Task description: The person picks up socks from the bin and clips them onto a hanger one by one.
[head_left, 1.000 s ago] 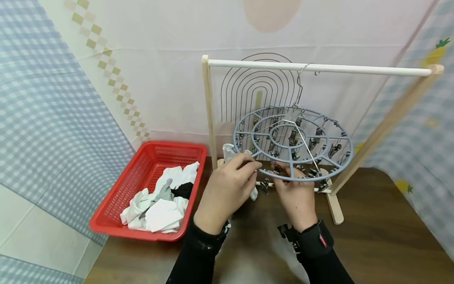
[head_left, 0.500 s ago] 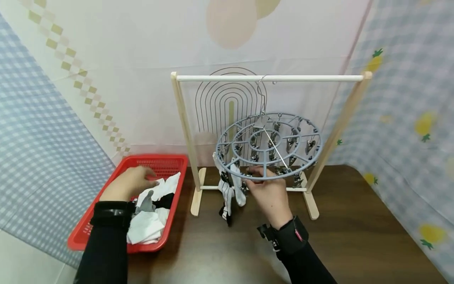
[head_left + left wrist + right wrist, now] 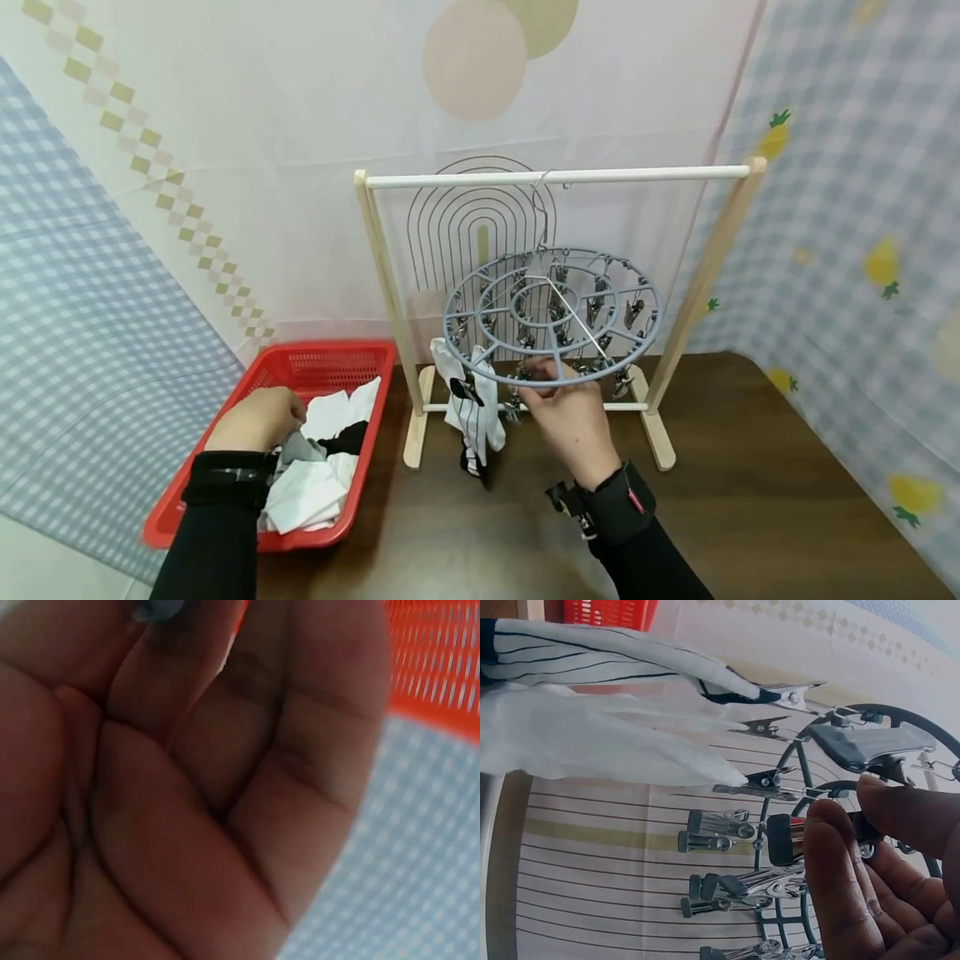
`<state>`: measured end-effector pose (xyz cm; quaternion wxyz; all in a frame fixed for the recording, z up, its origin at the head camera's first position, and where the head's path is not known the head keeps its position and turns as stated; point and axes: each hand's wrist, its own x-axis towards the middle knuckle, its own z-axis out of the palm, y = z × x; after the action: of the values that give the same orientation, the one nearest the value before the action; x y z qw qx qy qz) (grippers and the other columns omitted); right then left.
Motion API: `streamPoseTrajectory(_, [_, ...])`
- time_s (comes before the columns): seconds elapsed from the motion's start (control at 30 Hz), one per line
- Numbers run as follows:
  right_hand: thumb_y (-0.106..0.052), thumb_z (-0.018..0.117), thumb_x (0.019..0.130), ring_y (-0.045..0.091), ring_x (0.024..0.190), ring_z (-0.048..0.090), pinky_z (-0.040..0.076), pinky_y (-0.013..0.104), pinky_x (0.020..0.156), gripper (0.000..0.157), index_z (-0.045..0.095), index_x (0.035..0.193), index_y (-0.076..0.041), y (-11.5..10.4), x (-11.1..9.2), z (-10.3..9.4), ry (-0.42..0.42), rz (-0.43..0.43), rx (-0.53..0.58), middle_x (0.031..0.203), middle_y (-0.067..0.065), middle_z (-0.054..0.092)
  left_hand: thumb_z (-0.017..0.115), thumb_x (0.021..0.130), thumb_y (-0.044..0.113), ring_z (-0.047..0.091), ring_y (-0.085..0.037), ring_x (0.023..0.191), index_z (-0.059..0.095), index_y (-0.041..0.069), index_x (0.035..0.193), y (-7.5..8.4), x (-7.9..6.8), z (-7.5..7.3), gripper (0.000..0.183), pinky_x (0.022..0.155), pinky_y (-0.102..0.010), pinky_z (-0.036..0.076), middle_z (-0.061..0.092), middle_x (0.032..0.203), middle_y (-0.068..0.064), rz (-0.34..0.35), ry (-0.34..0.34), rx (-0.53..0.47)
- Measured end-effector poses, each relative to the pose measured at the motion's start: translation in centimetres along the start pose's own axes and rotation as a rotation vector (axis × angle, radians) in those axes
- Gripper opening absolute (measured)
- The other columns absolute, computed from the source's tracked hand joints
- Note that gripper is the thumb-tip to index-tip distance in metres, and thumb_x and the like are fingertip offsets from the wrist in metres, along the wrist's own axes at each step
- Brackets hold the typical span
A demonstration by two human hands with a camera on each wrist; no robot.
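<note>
My left hand [image 3: 258, 419] is down in the red basket [image 3: 159, 518], fingers curled at a grey sock [image 3: 302, 447]. In the left wrist view, a bit of grey cloth [image 3: 159, 609] shows between thumb and fingers; the fingertips are partly hidden. My right hand [image 3: 572, 421] is under the front rim of the round grey clip hanger [image 3: 467, 360]. In the right wrist view, its thumb and fingers pinch a metal clip [image 3: 781, 841] with dark tips. A black-striped white sock [image 3: 607, 654] and a plain white sock [image 3: 622, 739] hang from neighbouring clips.
The hanger hooks over the white bar [image 3: 645, 175] of a wooden stand [image 3: 378, 275] on the brown table [image 3: 750, 517]. White cloths [image 3: 307, 493] and a black one [image 3: 347, 439] lie in the basket. Several unused clips [image 3: 720, 825] dangle from the hanger.
My left hand has left the hanger's front rim and gone left, down into the basket by the grey sock. My right hand stays under the rim. The view has shifted.
</note>
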<state>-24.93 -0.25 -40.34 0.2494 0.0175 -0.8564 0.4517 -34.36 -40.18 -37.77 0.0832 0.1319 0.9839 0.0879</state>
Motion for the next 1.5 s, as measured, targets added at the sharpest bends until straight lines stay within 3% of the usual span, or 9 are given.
streamPoseTrajectory(0.13, [-0.022, 0.077, 0.084, 0.003, 0.078, 0.062, 0.056, 0.033, 0.066, 0.027, 0.070, 0.109, -0.016, 0.1, 0.3, -0.2, 0.009, -0.023, -0.006, 0.100, 0.001, 0.073, 0.054, 0.075, -0.001, 0.034, -0.018, 0.059, 0.052, 0.016, 0.056, 0.1, -1.0, -0.6, 0.025, 0.051, -0.034, 0.030, 0.038, 0.061, 0.000, -0.075, 0.040, -0.009])
streamPoseTrajectory(0.27, [-0.018, 0.076, 0.085, 0.004, 0.082, 0.064, 0.057, 0.034, 0.070, 0.026, 0.070, 0.110, -0.014, 0.0, 0.3, -0.2, -0.014, -0.006, 0.037, 0.105, 0.003, 0.072, 0.059, 0.077, 0.006, 0.046, -0.020, 0.064, 0.062, 0.016, 0.064, 0.3, -1.7, -1.1, 0.016, 0.055, -0.036, 0.039, 0.054, 0.068, -0.002, -0.042, 0.122, -0.007])
streamPoseTrajectory(0.47, [-0.018, 0.074, 0.086, 0.007, 0.082, 0.063, 0.056, 0.037, 0.068, 0.022, 0.071, 0.108, -0.017, -0.1, 0.0, 0.1, -0.038, 0.045, 0.111, 0.106, 0.002, 0.072, 0.073, 0.085, 0.017, 0.056, -0.014, 0.069, 0.071, 0.020, 0.084, 3.1, -3.5, -3.0, 0.003, 0.064, -0.037, 0.048, 0.067, 0.079, 0.002, 0.197, 0.249, -0.127])
streamPoseTrajectory(0.8, [-0.025, 0.075, 0.087, 0.008, 0.086, 0.063, 0.056, 0.036, 0.069, 0.026, 0.070, 0.111, -0.015, -0.1, -0.4, 0.2, -0.054, 0.097, 0.148, 0.111, 0.001, 0.070, 0.078, 0.083, 0.012, 0.061, -0.002, 0.072, 0.073, 0.029, 0.091, 11.7, -5.2, -3.9, 0.019, 0.065, -0.029, 0.056, 0.069, 0.082, 0.015, 0.676, 0.432, -0.396])
streamPoseTrajectory(0.93, [-0.023, 0.072, 0.090, 0.008, 0.083, 0.064, 0.054, 0.034, 0.065, 0.019, 0.069, 0.108, -0.018, -0.5, -0.3, 0.2, -0.057, 0.085, 0.160, 0.111, 0.000, 0.068, 0.077, 0.084, 0.020, 0.060, 0.000, 0.075, 0.073, 0.028, 0.090, 15.2, -4.1, -2.3, 0.011, 0.065, -0.027, 0.055, 0.069, 0.084, 0.016, 0.797, 0.409, -0.471])
streamPoseTrajectory(1.03, [-0.019, 0.069, 0.091, 0.010, 0.081, 0.064, 0.053, 0.032, 0.061, 0.017, 0.068, 0.108, -0.017, -0.7, -0.3, 0.4, -0.062, 0.073, 0.186, 0.110, 0.000, 0.069, 0.076, 0.084, 0.022, 0.058, -0.002, 0.082, 0.070, 0.026, 0.087, 17.2, -2.8, -0.5, 0.008, 0.074, -0.027, 0.051, 0.067, 0.087, 0.015, 0.858, 0.383, -0.467])
streamPoseTrajectory(1.2, [-0.012, 0.066, 0.092, 0.014, 0.070, 0.063, 0.051, 0.031, 0.055, 0.016, 0.067, 0.108, -0.015, -0.7, -0.4, 0.4, -0.045, 0.069, 0.230, 0.103, 0.003, 0.071, 0.074, 0.085, 0.020, 0.055, -0.004, 0.095, 0.063, 0.022, 0.084, 18.6, -1.6, 1.8, 0.011, 0.084, -0.032, 0.050, 0.062, 0.100, 0.010, 0.917, 0.306, -0.483])
streamPoseTrajectory(1.37, [-0.013, 0.065, 0.094, 0.015, 0.079, 0.066, 0.058, 0.033, 0.066, 0.017, 0.064, 0.110, -0.009, -0.6, -0.3, 0.1, -0.039, 0.048, 0.292, 0.105, 0.009, 0.069, 0.070, 0.089, 0.024, 0.055, -0.004, 0.091, 0.061, 0.026, 0.088, 19.4, -1.1, 3.0, 0.009, 0.081, -0.034, 0.050, 0.062, 0.094, 0.013, 0.907, 0.172, -0.514])
streamPoseTrajectory(1.5, [-0.016, 0.065, 0.094, 0.014, 0.087, 0.066, 0.058, 0.033, 0.073, 0.017, 0.065, 0.109, -0.009, -0.4, -0.2, -0.3, -0.038, 0.048, 0.274, 0.112, 0.009, 0.067, 0.069, 0.091, 0.024, 0.056, -0.002, 0.076, 0.064, 0.023, 0.091, 21.1, -0.1, 4.8, 0.004, 0.070, -0.030, 0.052, 0.066, 0.086, 0.012, 0.825, 0.177, -0.439])
